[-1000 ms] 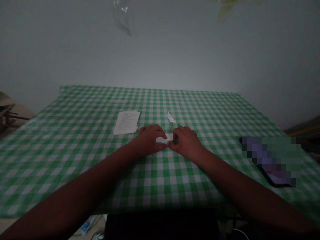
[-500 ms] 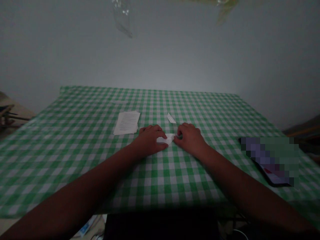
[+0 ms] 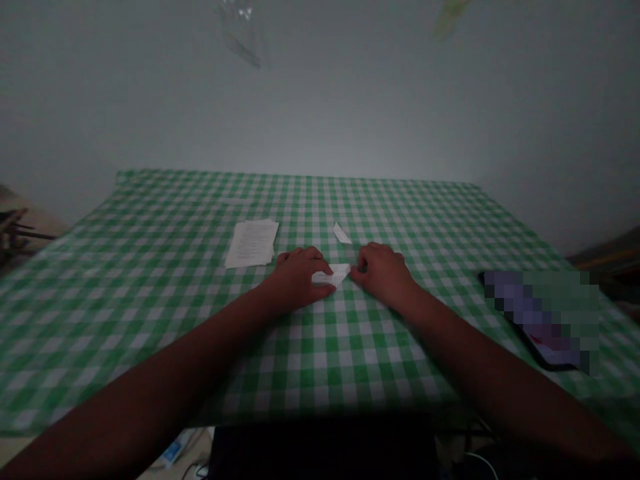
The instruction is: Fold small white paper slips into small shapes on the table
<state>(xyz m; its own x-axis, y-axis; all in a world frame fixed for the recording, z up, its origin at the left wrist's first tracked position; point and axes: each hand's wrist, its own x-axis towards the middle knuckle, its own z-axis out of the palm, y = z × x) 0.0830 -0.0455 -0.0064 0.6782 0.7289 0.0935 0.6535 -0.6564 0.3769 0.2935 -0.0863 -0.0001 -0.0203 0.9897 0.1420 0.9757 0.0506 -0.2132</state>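
A small folded piece of printed paper (image 3: 342, 272) lies on the checked tablecloth between my hands, its right end slanting to a point. My left hand (image 3: 303, 277) holds it from the left, thumb along the near edge and index finger on top. Those fingers cover the paper's left part. At the pointed right end, my right hand (image 3: 381, 272) has its fingers curled in, with the fingertips against the tip. A second folded paper strip (image 3: 341, 233) lies just beyond them.
A stack of printed sheets (image 3: 253, 243) lies to the left beyond my left hand. On the right rests a phone (image 3: 533, 340), its screen partly pixelated. The green and white tablecloth (image 3: 320, 360) covers the table, which meets a wall (image 3: 340, 100) at the back.
My right fingers have shifted slightly right, showing more of the paper's pointed end. The left hand keeps its hold. The view has tilted down a little.
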